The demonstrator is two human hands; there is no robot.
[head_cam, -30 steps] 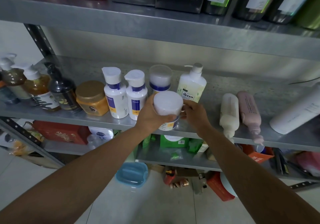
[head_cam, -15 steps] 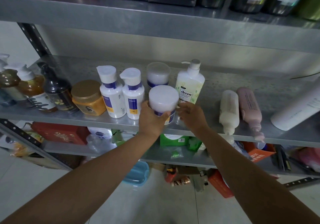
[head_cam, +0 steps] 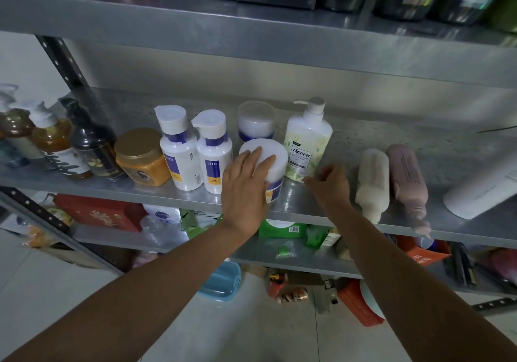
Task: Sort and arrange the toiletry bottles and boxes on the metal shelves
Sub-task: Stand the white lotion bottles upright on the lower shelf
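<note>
White-lidded jar (head_cam: 277, 152) stands at the near edge of the middle metal shelf (head_cam: 305, 202), between an EHD bottle (head_cam: 214, 154) on its left and the Accen pump bottle (head_cam: 306, 143) on its right. The left hand (head_cam: 244, 191) lies flat over it, fingers straight, gripping nothing. The right hand (head_cam: 331, 187) (fingers loosely curled, holding nothing) hovers just beside the pump bottle's base.

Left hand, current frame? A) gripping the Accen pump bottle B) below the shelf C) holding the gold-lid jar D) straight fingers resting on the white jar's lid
D: the left hand lies with straight fingers across the top of the white jar, not curled round it.
</note>
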